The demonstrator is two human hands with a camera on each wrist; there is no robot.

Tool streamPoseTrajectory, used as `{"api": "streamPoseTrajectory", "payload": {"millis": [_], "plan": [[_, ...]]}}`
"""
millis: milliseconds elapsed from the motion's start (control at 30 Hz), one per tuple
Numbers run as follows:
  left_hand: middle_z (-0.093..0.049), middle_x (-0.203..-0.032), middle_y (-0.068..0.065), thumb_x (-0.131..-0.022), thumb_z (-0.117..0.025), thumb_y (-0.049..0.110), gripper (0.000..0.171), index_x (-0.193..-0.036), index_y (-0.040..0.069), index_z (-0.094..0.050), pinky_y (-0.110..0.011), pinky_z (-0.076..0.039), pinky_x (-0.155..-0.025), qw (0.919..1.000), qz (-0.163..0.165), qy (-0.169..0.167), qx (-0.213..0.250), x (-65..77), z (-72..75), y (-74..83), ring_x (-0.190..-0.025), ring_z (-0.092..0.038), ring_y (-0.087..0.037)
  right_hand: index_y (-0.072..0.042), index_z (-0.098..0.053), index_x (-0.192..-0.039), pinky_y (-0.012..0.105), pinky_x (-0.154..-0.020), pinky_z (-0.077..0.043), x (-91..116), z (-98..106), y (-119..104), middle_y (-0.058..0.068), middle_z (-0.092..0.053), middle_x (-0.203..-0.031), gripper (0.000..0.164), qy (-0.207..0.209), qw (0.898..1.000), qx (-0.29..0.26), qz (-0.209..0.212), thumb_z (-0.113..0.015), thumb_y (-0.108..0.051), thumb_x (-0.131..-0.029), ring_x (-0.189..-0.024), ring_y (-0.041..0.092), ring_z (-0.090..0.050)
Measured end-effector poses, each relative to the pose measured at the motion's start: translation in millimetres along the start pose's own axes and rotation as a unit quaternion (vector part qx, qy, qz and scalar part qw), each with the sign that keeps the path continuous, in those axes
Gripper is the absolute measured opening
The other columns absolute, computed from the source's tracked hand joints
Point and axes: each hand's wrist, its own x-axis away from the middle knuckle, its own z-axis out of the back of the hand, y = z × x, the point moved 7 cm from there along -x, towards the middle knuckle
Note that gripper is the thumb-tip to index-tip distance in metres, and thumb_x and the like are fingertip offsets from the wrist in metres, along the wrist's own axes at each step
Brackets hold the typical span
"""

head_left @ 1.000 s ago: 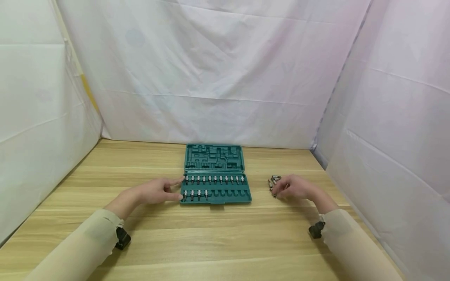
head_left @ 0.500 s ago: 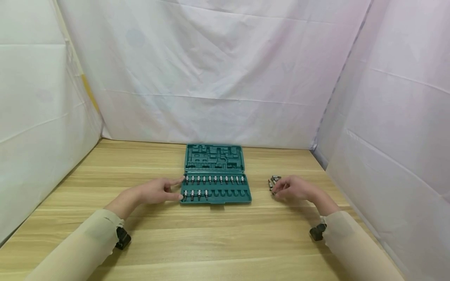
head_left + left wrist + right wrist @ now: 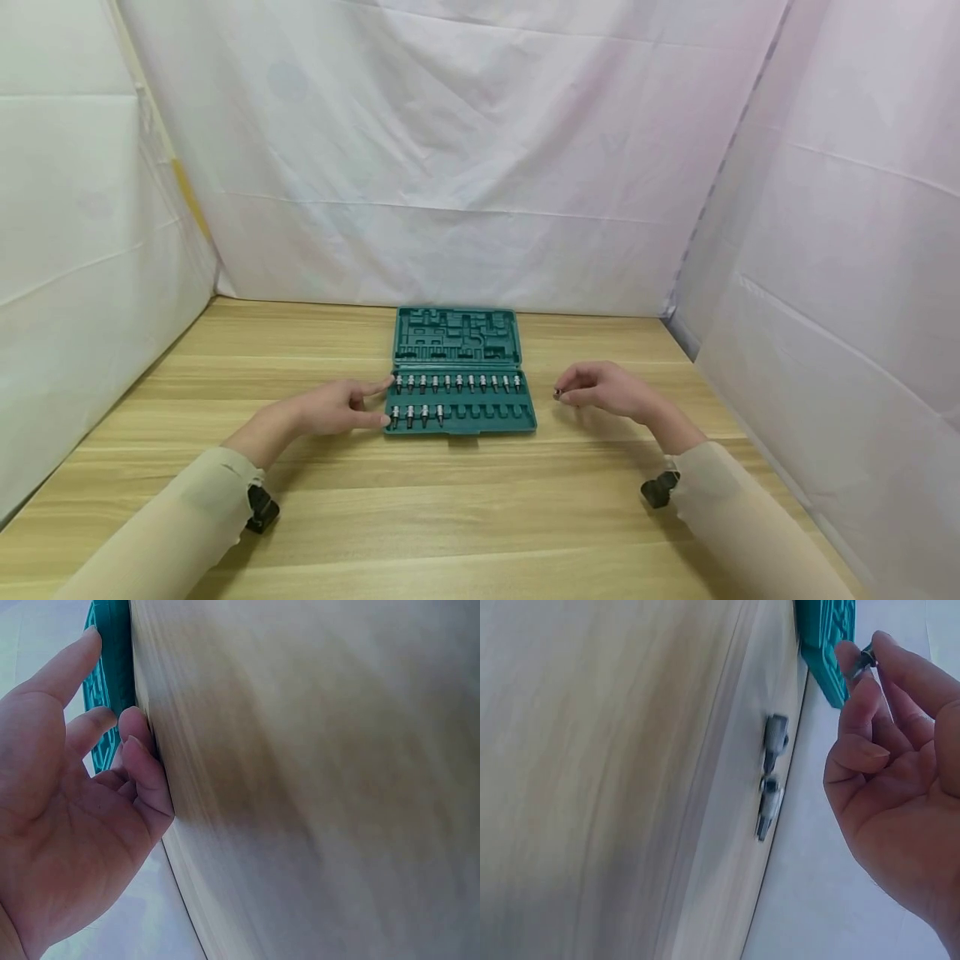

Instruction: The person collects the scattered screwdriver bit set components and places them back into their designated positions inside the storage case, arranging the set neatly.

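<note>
A green plastic case (image 3: 465,398) lies unfolded on the table, its moulded lid (image 3: 457,315) towards the back. Silver bit sockets (image 3: 459,383) line its back row, and several more (image 3: 424,415) stand at the left of the front row. My left hand (image 3: 330,408) touches the case's left side with thumb and index finger; its other fingers curl in the left wrist view. To the right of the case, my right hand (image 3: 611,390) pinches a bit socket (image 3: 862,664) between thumb and fingertips. Loose bit sockets (image 3: 775,735) lie on the table below that hand, hidden behind it in the head view.
The wooden table (image 3: 450,517) reaches back to a white cloth (image 3: 450,167). White sheets hang along the left and right sides too. A dark wrist device (image 3: 262,508) sits at the left cuff, another (image 3: 660,489) at the right.
My right hand has moved left from the loose pile towards the case, with a bit socket now showing at its fingertips. The left hand and the case have stayed put.
</note>
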Motion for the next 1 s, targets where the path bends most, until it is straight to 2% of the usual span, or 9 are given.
{"api": "streamPoseTrajectory", "payload": {"millis": [133, 300, 400, 500, 667, 767, 867, 1000], "plan": [[-0.044, -0.078, 0.001, -0.105, -0.076, 0.04, 0.083, -0.173, 0.021, -0.034, -0.029, -0.037, -0.063, 1.0, 0.0, 0.0, 0.001, -0.3, -0.2, -0.5, -0.069, -0.039, -0.016, -0.007, -0.073, -0.129, 0.046, -0.096, -0.06, -6, -6, -7, 0.012, -0.078, -0.124, 0.026, -0.004, 1.0, -0.024, 0.012, -0.071, -0.022, -0.109, -0.117, 0.032, -0.073], [-0.045, -0.077, 0.0, -0.105, -0.076, 0.041, 0.083, -0.173, 0.022, -0.034, -0.029, -0.037, -0.062, 1.0, -0.002, 0.001, 0.0, -0.4, -0.3, -1.3, -0.068, -0.039, -0.016, -0.008, -0.064, -0.149, 0.048, -0.089, -0.058, -12, -11, -19, 0.011, -0.079, -0.127, 0.042, -0.007, 0.999, -0.024, 0.03, -0.067, -0.026, -0.112, -0.123, 0.035, -0.072], [-0.045, -0.077, 0.0, -0.105, -0.076, 0.041, 0.083, -0.174, 0.022, -0.034, -0.028, -0.037, -0.062, 1.0, -0.003, 0.0, 0.001, -0.4, -0.4, -1.2, -0.068, -0.039, -0.016, -0.012, -0.063, -0.153, 0.044, -0.08, -0.056, -15, -16, -27, 0.013, -0.078, -0.128, 0.043, -0.011, 0.999, -0.032, 0.041, -0.064, -0.028, -0.114, -0.117, 0.036, -0.072], [-0.046, -0.077, 0.0, -0.105, -0.076, 0.041, 0.083, -0.174, 0.022, -0.034, -0.029, -0.037, -0.061, 1.0, -0.003, -0.001, 0.003, -0.4, -0.5, -1.2, -0.068, -0.039, -0.016, -0.011, -0.065, -0.151, 0.041, -0.072, -0.053, -16, -22, -34, 0.017, -0.077, -0.128, 0.04, -0.018, 0.998, -0.051, 0.042, -0.062, -0.029, -0.114, -0.106, 0.039, -0.07], [-0.045, -0.075, 0.0, -0.105, -0.076, 0.042, 0.083, -0.173, 0.023, -0.034, -0.029, -0.036, -0.061, 1.0, -0.003, -0.002, 0.002, -0.5, -0.3, -1.2, -0.066, -0.038, -0.016, -0.005, -0.062, -0.152, 0.045, -0.089, -0.062, -19, -33, -45, 0.023, -0.075, -0.133, 0.044, -0.034, 0.994, -0.089, 0.046, -0.066, -0.026, -0.112, -0.11, 0.037, -0.075], [-0.044, -0.074, 0.001, -0.105, -0.076, 0.042, 0.083, -0.173, 0.023, -0.034, -0.029, -0.036, -0.061, 1.0, -0.003, -0.002, 0.001, -0.6, -0.2, -1.0, -0.065, -0.037, -0.016, -0.003, -0.06, -0.153, 0.05, -0.097, -0.063, -22, -38, -49, 0.025, -0.072, -0.137, 0.046, -0.04, 0.993, -0.105, 0.048, -0.066, -0.023, -0.112, -0.113, 0.034, -0.077], [-0.044, -0.074, 0.001, -0.105, -0.076, 0.042, 0.082, -0.173, 0.023, -0.034, -0.028, -0.036, -0.061, 1.0, -0.004, -0.001, -0.004, -0.7, 0.0, -1.1, -0.066, -0.037, -0.016, -0.004, -0.06, -0.152, 0.051, -0.099, -0.063, -26, -42, -52, 0.025, -0.072, -0.136, 0.045, -0.04, 0.992, -0.112, 0.046, -0.067, -0.021, -0.112, -0.113, 0.032, -0.078], [-0.045, -0.075, 0.001, -0.105, -0.076, 0.041, 0.082, -0.173, 0.023, -0.034, -0.029, -0.036, -0.061, 1.0, -0.004, 0.001, -0.006, -0.3, -0.1, -1.4, -0.067, -0.038, -0.016, -0.003, -0.06, -0.15, 0.047, -0.098, -0.064, -33, -48, -54, 0.024, -0.073, -0.135, 0.042, -0.036, 0.991, -0.122, 0.041, -0.067, -0.02, -0.112, -0.111, 0.03, -0.079]]}}
